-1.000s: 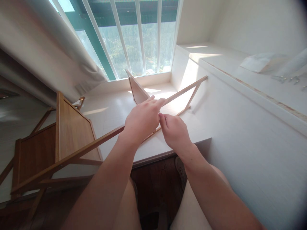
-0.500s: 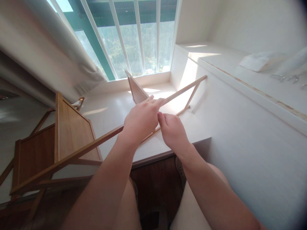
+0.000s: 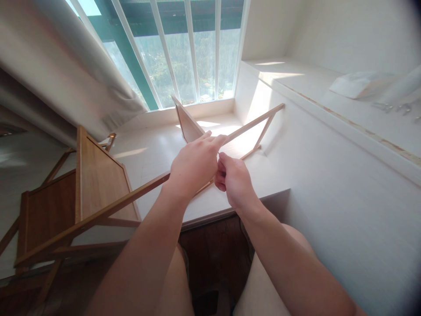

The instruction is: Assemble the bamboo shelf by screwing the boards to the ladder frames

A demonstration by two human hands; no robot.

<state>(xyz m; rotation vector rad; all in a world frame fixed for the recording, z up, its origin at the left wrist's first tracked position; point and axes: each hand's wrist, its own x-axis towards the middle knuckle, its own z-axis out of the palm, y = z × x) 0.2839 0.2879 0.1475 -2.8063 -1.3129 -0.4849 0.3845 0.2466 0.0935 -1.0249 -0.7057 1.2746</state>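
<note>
Fingers (image 3: 220, 139) of the left hand (image 3: 195, 162) stretch out over a long wooden rail (image 3: 253, 123), one reaching past its far edge; whether the thumb grips from beneath cannot be told. Close beside it, the right hand (image 3: 238, 177) has thumb and forefinger pressed together near the rail, the other fingers curled; whether something small is pinched there is too hidden to say.

The rail belongs to a wooden frame slanting from lower left to upper right above a white surface (image 3: 153, 140). Its right end comes up near the white side wall (image 3: 329, 188), which hems in that side. Beyond the left hand a small panel (image 3: 187, 118) stands tilted, partly blocked by the knuckles. To the left, an upright panel (image 3: 101, 175) and a darker panel (image 3: 49, 215) crowd the space next to the left forearm, and a heavy curtain (image 3: 85, 66) hangs behind them.

Straight ahead is a barred window (image 3: 184, 57). On the raised ledge (image 3: 305, 81) at the right lie a clear plastic bag (image 3: 357, 84) and blurred metal pieces (image 3: 391, 107), well apart from the hands. Dark floor (image 3: 213, 250) shows between the person's legs.
</note>
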